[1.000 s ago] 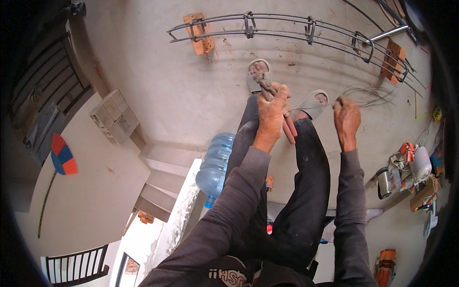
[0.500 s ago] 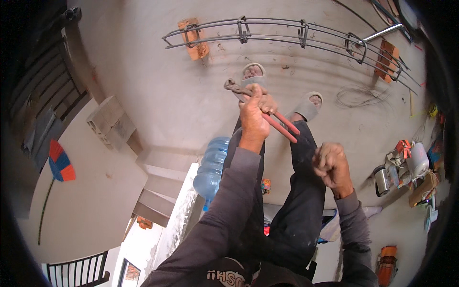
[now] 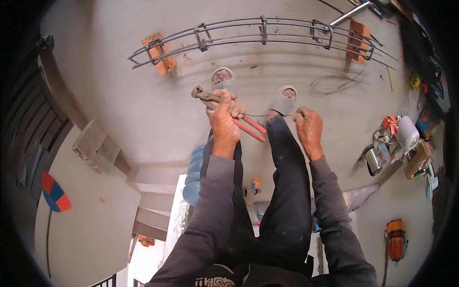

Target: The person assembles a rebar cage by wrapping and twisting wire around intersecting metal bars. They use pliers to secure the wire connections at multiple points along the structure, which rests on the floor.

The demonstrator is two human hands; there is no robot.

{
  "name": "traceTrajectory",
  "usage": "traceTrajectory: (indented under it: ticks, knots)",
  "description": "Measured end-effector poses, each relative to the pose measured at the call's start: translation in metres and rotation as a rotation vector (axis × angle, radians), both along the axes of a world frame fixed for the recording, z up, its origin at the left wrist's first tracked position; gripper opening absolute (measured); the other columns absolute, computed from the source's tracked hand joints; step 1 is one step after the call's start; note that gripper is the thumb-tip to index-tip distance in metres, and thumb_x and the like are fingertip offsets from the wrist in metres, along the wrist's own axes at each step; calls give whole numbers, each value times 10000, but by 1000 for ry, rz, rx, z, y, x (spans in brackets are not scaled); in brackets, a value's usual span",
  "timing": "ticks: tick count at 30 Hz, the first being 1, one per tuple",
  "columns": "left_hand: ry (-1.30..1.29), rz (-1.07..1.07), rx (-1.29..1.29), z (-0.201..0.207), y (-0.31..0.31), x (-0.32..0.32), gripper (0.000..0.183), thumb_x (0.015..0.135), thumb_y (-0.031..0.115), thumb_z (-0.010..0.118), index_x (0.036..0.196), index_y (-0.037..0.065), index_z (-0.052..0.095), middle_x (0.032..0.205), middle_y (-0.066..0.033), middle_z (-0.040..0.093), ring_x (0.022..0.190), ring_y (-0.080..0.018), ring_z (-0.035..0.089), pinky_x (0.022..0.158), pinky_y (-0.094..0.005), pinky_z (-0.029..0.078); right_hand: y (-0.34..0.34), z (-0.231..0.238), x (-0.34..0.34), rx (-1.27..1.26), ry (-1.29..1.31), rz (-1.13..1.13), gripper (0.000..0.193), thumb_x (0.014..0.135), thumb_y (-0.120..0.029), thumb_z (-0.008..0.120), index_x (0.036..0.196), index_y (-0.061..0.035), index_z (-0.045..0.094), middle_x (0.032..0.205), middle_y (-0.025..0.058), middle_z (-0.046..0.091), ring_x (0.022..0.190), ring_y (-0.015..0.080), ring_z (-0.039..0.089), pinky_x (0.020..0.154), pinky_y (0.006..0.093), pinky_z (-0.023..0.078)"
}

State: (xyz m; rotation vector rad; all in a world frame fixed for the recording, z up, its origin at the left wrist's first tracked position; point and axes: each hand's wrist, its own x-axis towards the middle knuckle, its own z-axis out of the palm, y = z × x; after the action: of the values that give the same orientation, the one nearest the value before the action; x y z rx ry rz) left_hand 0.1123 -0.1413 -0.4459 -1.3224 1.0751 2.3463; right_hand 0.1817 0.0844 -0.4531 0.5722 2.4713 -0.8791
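My left hand [image 3: 223,119] is closed around a pair of tower pincers with a dark metal head and red handles [image 3: 250,130]. The pincers' head points up and left, while the handles slope down to the right. A thin dark wire [image 3: 272,115] stretches from my left hand across to my right hand [image 3: 309,128], whose fingers are pinched on its end. Beyond both hands, a long rebar cage [image 3: 263,31] with several square stirrups rests across two orange bricks; the left brick [image 3: 162,60] and right brick [image 3: 357,42] lie near its ends.
A loose coil of wire [image 3: 334,82] lies right of my sandalled feet. Farther right are a steel flask [image 3: 372,160] and a white jug [image 3: 407,133] among clutter. Left stand concrete blocks [image 3: 97,146], a blue water bottle [image 3: 192,184] and a broom [image 3: 56,192] by stair steps.
My right hand has risen, and a wire now shows taut between it and my left hand. The left hand keeps its hold on the pincers. The whole view has shifted.
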Motion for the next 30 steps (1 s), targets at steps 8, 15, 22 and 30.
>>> traceTrajectory:
  ticks: [8,15,22,30]
  knots:
    - [-29,-19,-48,-2,-10,1,188,979,212,635,888,86,529,611,46,340,489,-90,368,464,-269,344,1,64,5,-638,-314,470,142,791,-137,609,709,-22,619,661,169,617,598,337,601,568,418,480]
    - [-65,80,86,-3,-4,0,223,970,244,648,875,95,513,612,55,335,501,-87,365,486,-273,346,8,105,-10,-1288,-461,-553,138,848,-93,563,762,4,611,629,-9,524,455,63,386,419,250,331]
    - [14,52,105,-15,-10,7,265,984,292,622,897,54,543,623,50,348,530,-85,372,525,-262,344,-7,64,33,-1069,-400,-1086,137,902,-87,573,788,-12,584,572,-39,433,412,37,307,347,202,278]
    - [-82,-163,50,-4,13,1,235,962,233,665,912,84,490,669,11,397,567,-128,434,529,-298,400,38,54,19,-95,51,185,53,813,-49,633,865,-52,631,707,72,614,639,242,578,786,412,501]
